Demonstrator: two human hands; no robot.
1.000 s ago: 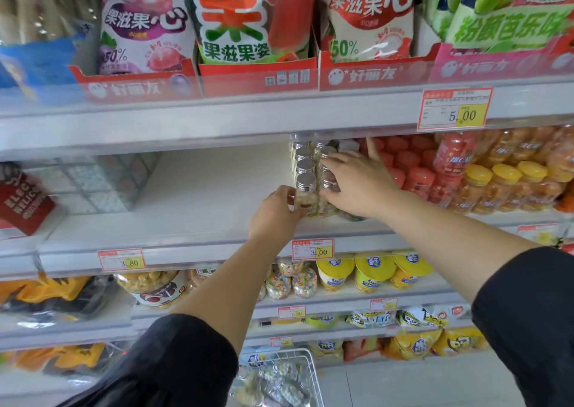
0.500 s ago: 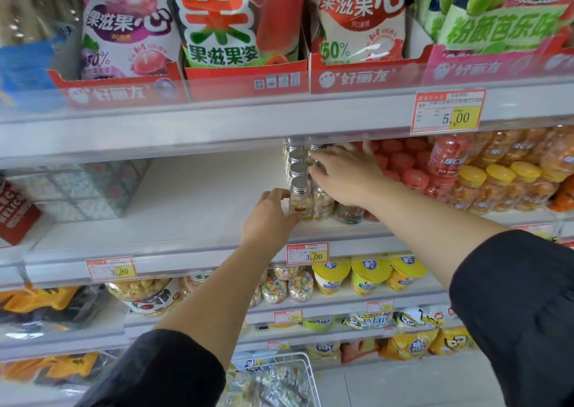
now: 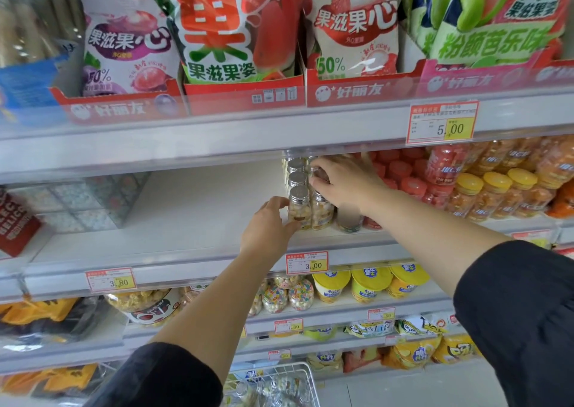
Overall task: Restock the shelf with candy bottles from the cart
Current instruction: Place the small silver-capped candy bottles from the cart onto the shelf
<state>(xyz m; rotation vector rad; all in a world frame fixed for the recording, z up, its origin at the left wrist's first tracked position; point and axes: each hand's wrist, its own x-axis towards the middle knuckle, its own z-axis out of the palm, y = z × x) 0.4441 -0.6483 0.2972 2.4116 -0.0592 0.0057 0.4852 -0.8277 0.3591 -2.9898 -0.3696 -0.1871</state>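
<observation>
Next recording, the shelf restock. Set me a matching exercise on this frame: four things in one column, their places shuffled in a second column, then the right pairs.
Things
1. left hand
2. right hand
3. cart
4. yellow-lidded bottles

Places
A. at the bottom edge of the picture
B. on the lids of the silver-lidded bottles
C. to the right of the red-lidded bottles
D. against the left side of the front silver-lidded bottle

Pairs: 1-D, 2-B, 3-A, 4-C
</observation>
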